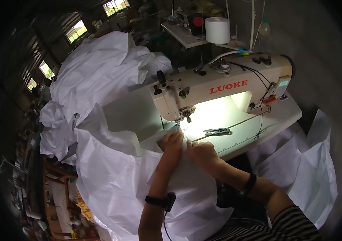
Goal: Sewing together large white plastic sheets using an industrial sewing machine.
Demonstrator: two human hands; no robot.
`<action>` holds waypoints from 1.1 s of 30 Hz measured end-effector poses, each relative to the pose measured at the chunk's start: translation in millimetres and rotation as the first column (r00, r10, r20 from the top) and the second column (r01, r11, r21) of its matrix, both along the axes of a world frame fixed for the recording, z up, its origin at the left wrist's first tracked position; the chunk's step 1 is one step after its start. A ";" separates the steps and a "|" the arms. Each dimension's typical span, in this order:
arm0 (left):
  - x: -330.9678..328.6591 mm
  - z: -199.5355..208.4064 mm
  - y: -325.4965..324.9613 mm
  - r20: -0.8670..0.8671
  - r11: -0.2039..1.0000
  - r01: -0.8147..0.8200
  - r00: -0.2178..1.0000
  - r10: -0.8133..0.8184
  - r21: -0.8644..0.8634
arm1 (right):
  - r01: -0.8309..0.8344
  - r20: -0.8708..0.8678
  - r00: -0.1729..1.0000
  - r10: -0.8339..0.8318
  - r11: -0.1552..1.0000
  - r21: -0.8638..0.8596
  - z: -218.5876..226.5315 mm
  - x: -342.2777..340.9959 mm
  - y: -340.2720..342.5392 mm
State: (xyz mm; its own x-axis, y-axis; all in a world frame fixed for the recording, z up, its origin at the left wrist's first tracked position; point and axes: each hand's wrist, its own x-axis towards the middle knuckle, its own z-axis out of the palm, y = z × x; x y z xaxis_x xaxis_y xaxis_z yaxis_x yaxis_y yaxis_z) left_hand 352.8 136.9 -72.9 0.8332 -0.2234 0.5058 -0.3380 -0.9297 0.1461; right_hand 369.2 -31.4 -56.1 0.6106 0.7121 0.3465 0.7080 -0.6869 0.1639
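In the head view, the left hand (172, 140) lies on the white cloth (115, 172) just in front of the needle area (179, 123) of a sewing machine (219, 88); its fingers point forward close together, and whether they pinch anything underneath cannot be told. The right hand (203, 154), just beside it, is curled with thumb and forefinger closed on the cloth's edge, the other fingertips tucked out of sight. The needle itself is too small and glare-washed to make out. The cloth spreads left of and below the left hand and rises in a heap beyond it, its folds hiding part of the machine table (239, 138). Ahead of the right hand lie thread snips (217, 131); farther beyond stands a white thread cone (217, 30). The striped sleeve (295, 225) behind the right hand is cut off by the lower edge, and clutter (18, 176) far left of the hands is dark and blurred
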 end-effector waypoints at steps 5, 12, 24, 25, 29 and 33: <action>2.4 -2.5 3.8 0.000 0.999 0.015 1.000 -0.015 -0.037 | -0.057 -0.195 0.978 0.070 0.996 0.074 12.2 6.5 -7.9; -0.1 -6.9 -0.7 0.015 0.995 -0.060 0.998 0.061 -0.076 | 0.211 -0.353 0.930 -0.098 0.932 0.295 6.6 25.3 12.9; 2.0 0.1 -1.3 0.030 0.985 0.019 0.999 -0.015 -0.174 | 0.085 -0.101 0.992 -0.076 0.993 0.087 13.7 17.2 14.3; 2.6 -0.1 -2.3 0.102 0.986 0.011 0.995 0.006 -0.167 | 0.126 -0.160 0.980 -0.115 0.990 0.058 13.3 16.1 15.5; 3.0 -0.6 -2.4 0.047 0.994 -0.018 0.999 0.023 -0.105 | 0.035 -0.069 0.997 -0.040 0.997 -0.067 10.3 12.8 14.5; 3.5 -1.5 6.0 -0.001 1.000 -0.007 1.000 0.007 -0.022 | -0.004 -0.105 0.995 -0.001 0.999 -0.047 9.6 9.7 4.6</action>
